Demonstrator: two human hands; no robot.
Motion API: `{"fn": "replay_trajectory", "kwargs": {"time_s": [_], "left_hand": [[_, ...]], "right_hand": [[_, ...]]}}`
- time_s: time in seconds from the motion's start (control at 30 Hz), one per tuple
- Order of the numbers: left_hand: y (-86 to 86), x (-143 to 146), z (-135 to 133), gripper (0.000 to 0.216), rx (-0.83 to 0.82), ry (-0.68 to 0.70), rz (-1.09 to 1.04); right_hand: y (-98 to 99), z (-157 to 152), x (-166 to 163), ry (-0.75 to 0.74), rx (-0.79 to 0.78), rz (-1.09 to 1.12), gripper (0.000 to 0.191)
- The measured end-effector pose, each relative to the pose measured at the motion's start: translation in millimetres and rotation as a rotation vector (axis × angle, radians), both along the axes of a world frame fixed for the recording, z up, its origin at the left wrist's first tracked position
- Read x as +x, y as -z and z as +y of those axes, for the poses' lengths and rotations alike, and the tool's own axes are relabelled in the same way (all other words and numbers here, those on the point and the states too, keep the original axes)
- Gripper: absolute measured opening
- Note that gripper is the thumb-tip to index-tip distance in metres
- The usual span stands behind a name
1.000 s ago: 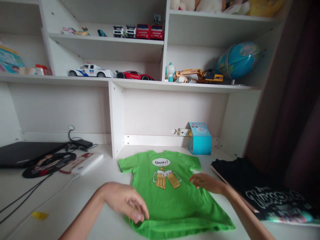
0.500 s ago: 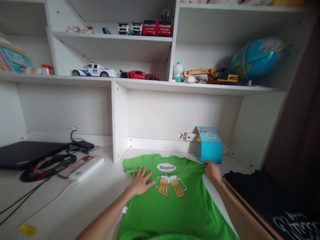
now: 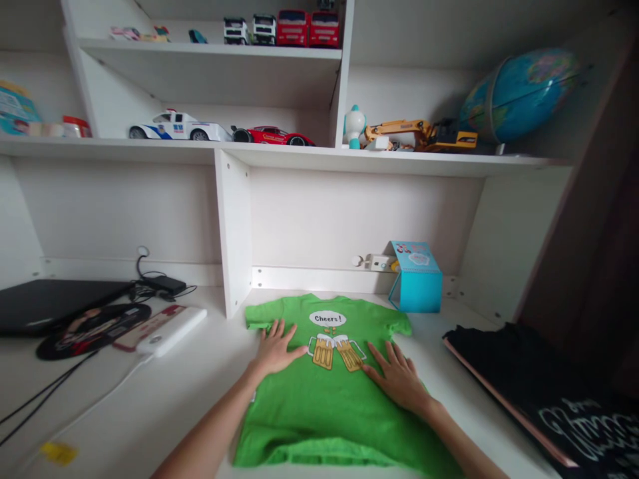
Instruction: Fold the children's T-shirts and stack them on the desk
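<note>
A green T-shirt (image 3: 319,406) lies spread on the white desk, collar toward the back panel and hem toward me. Its print shows two beer mugs under a "Cheers!" bubble. My left hand (image 3: 275,349) rests flat on the shirt's left side below the sleeve, fingers apart. On the right side, my right hand (image 3: 399,379) also lies flat with spread fingers, just beside the mug print. Neither hand grips the cloth. The right sleeve is slightly bunched, and the hem is rumpled.
Dark folded clothing (image 3: 544,386) lies at the right. A blue desk calendar (image 3: 421,291) stands behind the shirt. To the left are a white power strip (image 3: 172,331), a black laptop (image 3: 54,305) and cables. Shelves above hold toy vehicles and a globe (image 3: 524,96).
My right hand has let go of the right sleeve and moved down and left, flat onto the shirt. The view has tilted down, bringing the hem into sight.
</note>
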State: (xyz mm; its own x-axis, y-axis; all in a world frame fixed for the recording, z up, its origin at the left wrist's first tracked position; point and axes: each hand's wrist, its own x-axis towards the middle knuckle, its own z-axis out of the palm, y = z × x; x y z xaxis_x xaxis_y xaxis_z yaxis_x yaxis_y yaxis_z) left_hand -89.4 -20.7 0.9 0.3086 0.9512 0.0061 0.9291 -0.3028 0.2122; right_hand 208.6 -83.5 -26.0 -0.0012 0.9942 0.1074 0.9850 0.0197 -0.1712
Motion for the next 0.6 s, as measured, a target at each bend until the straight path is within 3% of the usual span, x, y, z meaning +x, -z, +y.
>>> {"fn": "replay_trajectory", "kwargs": {"time_s": [0.1,0.2,0.3,0.4,0.47,0.6], "left_hand": [[-1.7,-1,-2,0.085,0.004,-0.006,0.004],[-9.3,-2,-4,0.087,-0.062,0.051,0.021],[-21.4,3,-8,0.085,-0.075,0.095,0.060],[-26.3,12,-12,0.077,0.101,0.127,0.024],[-21.9,17,-12,0.076,0.108,0.132,-0.008],[-5.3,16,-3,0.079,-0.010,0.059,0.003]], "right_hand": [[-3.1,-20,8,0.037,-0.048,-0.014,0.068],[-18.7,-30,19,0.009,-0.177,0.010,0.075],[-39.9,-20,27,-0.018,-0.296,0.027,0.077],[-51.0,7,25,-0.004,-0.226,0.028,0.068],[-46.8,27,18,0.026,-0.164,0.030,0.067],[-20.2,55,10,0.124,-0.129,0.029,0.073]]}}
